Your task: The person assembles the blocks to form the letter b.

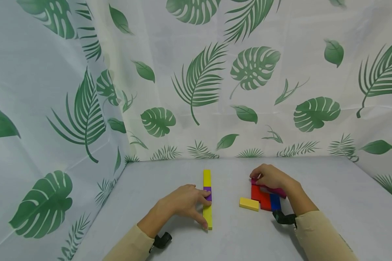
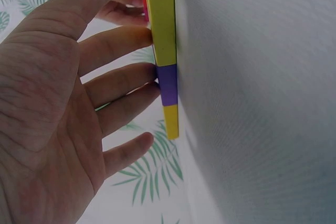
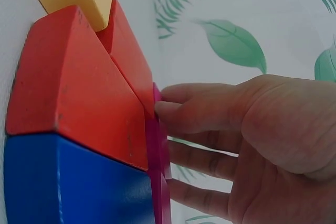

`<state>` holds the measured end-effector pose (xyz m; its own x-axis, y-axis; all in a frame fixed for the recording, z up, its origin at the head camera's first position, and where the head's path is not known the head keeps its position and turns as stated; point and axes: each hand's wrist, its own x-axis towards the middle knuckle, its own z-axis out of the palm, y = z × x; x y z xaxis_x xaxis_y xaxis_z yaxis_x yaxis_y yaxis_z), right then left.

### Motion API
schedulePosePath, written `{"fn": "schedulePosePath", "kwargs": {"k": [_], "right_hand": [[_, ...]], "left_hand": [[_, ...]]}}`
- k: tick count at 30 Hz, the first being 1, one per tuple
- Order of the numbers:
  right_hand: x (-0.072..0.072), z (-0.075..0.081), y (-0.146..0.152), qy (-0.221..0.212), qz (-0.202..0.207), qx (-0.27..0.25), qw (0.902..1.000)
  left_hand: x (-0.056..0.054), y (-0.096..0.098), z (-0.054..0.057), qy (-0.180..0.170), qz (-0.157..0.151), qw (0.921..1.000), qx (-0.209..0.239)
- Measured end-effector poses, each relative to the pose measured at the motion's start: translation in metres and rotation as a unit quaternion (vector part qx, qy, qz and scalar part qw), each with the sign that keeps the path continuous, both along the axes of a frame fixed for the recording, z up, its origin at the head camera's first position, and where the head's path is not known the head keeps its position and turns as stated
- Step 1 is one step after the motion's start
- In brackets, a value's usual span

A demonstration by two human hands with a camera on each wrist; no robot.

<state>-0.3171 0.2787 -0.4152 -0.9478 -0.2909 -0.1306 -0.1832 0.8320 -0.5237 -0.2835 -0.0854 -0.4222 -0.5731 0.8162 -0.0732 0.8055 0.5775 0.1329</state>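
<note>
A straight row of yellow (image 1: 207, 177), purple (image 1: 207, 189) and yellow blocks (image 1: 208, 217) lies on the table. My left hand (image 1: 187, 200) rests against this row, fingertips on the purple block and thumb by the near yellow block's end. In the left wrist view its fingers are spread and nearly straight. My right hand (image 1: 272, 177) pinches a magenta block (image 3: 161, 150) at the far side of a cluster. Two red blocks (image 3: 100, 93) and a blue block (image 3: 100, 182) make up that cluster. Another magenta piece (image 1: 277, 191) shows under the right hand, partly hidden.
A loose yellow block (image 1: 249, 204) lies left of the red blocks, very close to them. The white table (image 1: 228, 239) ends at a leaf-printed curtain (image 1: 212, 134) behind, with more curtain on the left. Black wrist cameras (image 1: 283, 218) sit at both cuffs.
</note>
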Motion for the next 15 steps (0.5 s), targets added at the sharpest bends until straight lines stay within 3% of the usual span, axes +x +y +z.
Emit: {"fn": "schedulePosePath", "kwargs": {"k": [15], "right_hand": [[0.0012, 0.0010, -0.0002, 0.011, 0.001, 0.006, 0.9999]], "left_hand": [[-0.0002, -0.0003, -0.0008, 0.006, -0.003, 1.0000, -0.002]]}}
